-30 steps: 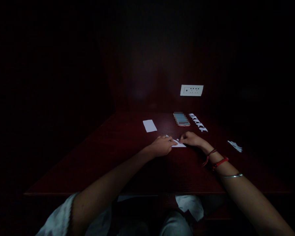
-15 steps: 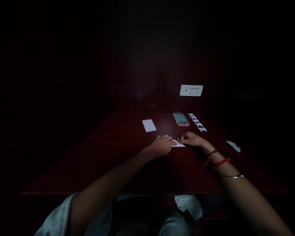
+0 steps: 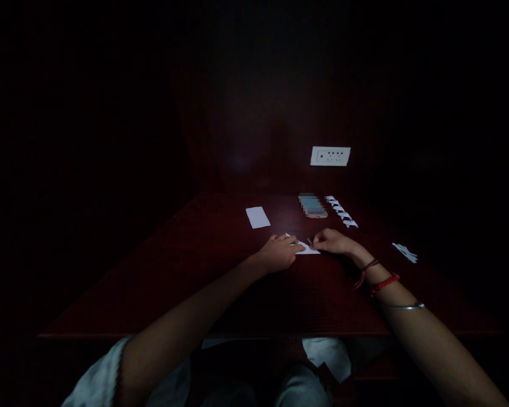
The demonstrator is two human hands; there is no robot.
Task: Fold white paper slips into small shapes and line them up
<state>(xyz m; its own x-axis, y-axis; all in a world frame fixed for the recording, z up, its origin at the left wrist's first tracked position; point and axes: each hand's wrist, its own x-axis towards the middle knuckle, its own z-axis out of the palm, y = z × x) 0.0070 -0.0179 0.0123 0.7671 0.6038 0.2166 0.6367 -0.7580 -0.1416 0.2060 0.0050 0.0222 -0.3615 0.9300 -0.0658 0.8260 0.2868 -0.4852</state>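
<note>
A small white piece of paper (image 3: 306, 250), which looks folded to a triangle, lies flat on the dark red table (image 3: 195, 271). My left hand (image 3: 279, 252) rests over its left side, fingers stretched out and lying on it, and hides much of that side. At the paper's right, my right hand (image 3: 332, 242) has thumb and forefinger pinched together on a raised bit of the paper's edge. Its other fingers are curled in.
Beyond my left hand lies a white paper sheet (image 3: 258, 217). A blurred-out phone (image 3: 313, 206) is farther back, beside a row of several folded white papers (image 3: 341, 212). Thin paper strips (image 3: 405, 252) lie at the right. A socket plate (image 3: 330, 156) is on the wall.
My right hand has barely shifted at the paper's edge, its thumb and forefinger still pinched. My left hand keeps its place on the paper.
</note>
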